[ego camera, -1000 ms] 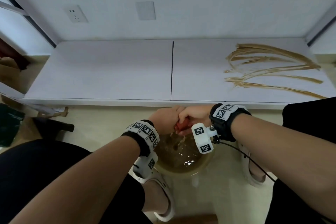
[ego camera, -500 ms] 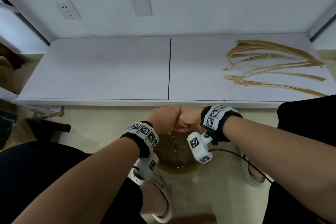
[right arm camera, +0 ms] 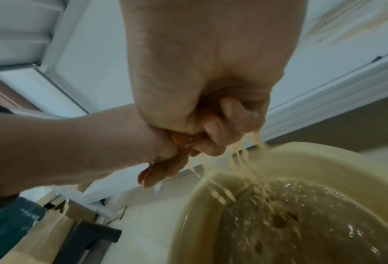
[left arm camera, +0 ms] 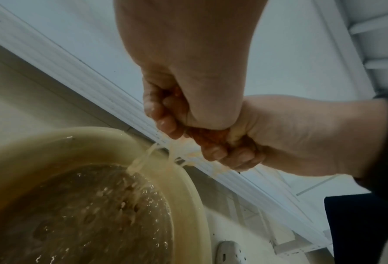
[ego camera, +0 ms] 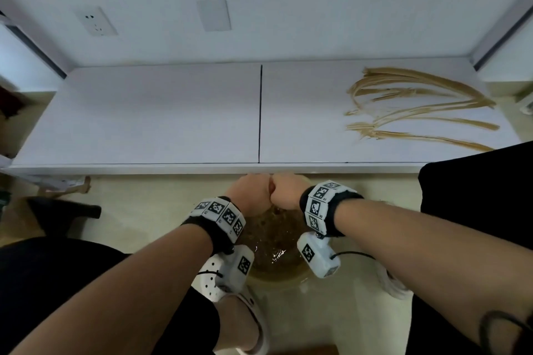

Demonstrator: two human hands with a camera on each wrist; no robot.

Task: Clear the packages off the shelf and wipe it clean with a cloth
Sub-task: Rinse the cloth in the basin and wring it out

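Note:
My left hand (ego camera: 253, 192) and right hand (ego camera: 285, 192) are fisted side by side, both gripping a wet orange cloth (left arm camera: 207, 136) over a cream basin (ego camera: 274, 277) of brown water on the floor. Murky water streams from the cloth (right arm camera: 181, 140) into the basin (left arm camera: 52, 142). The cloth is almost hidden inside the two fists; only a sliver shows in the head view. The white shelf (ego camera: 144, 115) lies just beyond the hands, bare of packages. Brown smear streaks (ego camera: 415, 106) cover its right end.
A black seam (ego camera: 260, 112) splits the shelf in the middle. A wall socket (ego camera: 95, 21) sits above it. Boxes and a dark object (ego camera: 63, 210) lie on the floor at left. My white-sandalled foot (ego camera: 236, 305) stands beside the basin.
The two fists have closed tighter together and risen slightly toward the shelf edge; the orange cloth, visible between them before, is now almost hidden. Water keeps falling into the basin.

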